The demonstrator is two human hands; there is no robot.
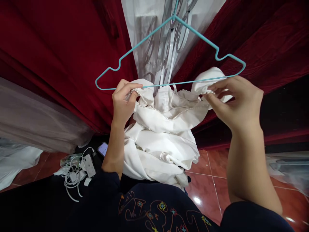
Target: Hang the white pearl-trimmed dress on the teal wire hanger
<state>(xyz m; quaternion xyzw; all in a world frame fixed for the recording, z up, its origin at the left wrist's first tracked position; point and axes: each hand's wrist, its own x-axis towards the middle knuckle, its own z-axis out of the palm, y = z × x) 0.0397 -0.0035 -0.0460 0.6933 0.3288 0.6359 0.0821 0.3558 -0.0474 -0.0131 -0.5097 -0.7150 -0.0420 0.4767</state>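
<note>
A white dress (166, 141) with a pearl-beaded neckline lies bunched in front of my body. My left hand (124, 100) pinches its beaded strap edge on the left side. On the other side, my right hand (234, 100) grips the beaded edge between thumb and fingers. A light blue hanger (201, 37) hangs just above, its lower bar running close over both hands. Whether my fingers also touch that bar I cannot tell. The dress's lower part is gathered in folds toward my lap.
Red curtains (72, 58) hang at both sides, with a white metal frame (170, 48) between them. At the lower left, white cables (72, 180), a phone (89, 166) and another lit phone (103, 148) lie on a black surface. Red tiles (202, 193) cover the floor.
</note>
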